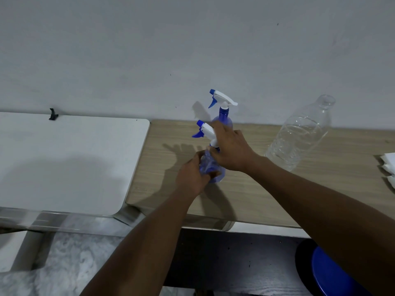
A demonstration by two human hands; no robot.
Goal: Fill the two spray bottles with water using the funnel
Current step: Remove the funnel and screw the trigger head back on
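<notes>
Two translucent blue spray bottles with white-and-blue trigger heads stand on the wooden table. The near spray bottle is gripped around its body by my left hand. My right hand is closed on its trigger head and neck. The far spray bottle stands upright just behind, by the wall, with its head on. A clear plastic water bottle, uncapped and partly full, stands to the right. No funnel is in view.
A white table adjoins the wooden one on the left, with a small black clip at its back edge. White tissues lie at the far right edge. A blue stool stands below on the right.
</notes>
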